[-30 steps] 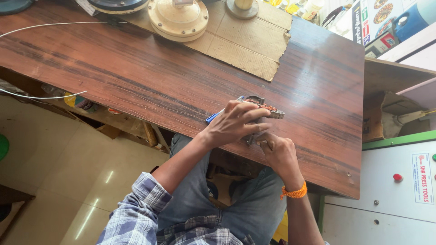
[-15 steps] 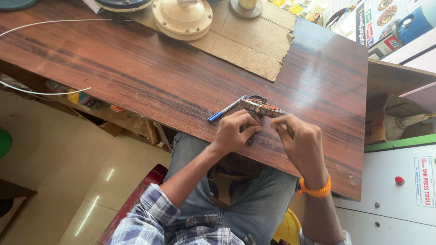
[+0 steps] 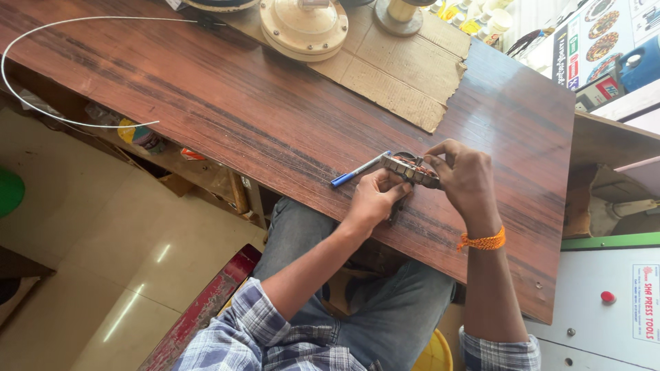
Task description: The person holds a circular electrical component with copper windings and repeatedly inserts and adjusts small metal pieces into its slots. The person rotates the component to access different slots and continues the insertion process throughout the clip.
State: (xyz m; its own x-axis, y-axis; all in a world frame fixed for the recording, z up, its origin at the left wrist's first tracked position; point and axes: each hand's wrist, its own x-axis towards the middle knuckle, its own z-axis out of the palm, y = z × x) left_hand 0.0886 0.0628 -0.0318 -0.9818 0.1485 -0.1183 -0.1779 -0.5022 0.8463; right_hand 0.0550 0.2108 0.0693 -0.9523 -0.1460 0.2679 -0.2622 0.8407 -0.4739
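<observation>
I observe both hands working at the near edge of the wooden table (image 3: 227, 103). The right hand (image 3: 466, 178) is curled over the right end of a small metal part with copper-coloured windings (image 3: 411, 169), its fingers closed on it. The left hand (image 3: 373, 198) sits just below and to the left of the same part, thumb and fingertips pressed against its lower side; I cannot tell whether it pinches the part or only steadies it. The part rests low over the tabletop, between the two hands, close to the table's front edge. A blue-capped pen (image 3: 359, 170) lies on the table just left of the part, its tip end pointing toward it. An orange thread band (image 3: 484, 241) circles the right wrist. Farther back, a sheet of cardboard (image 3: 405, 72) carries a round cream-coloured disc assembly (image 3: 303, 26). A thin white wire (image 3: 41, 31) arcs off the table's left end.
</observation>
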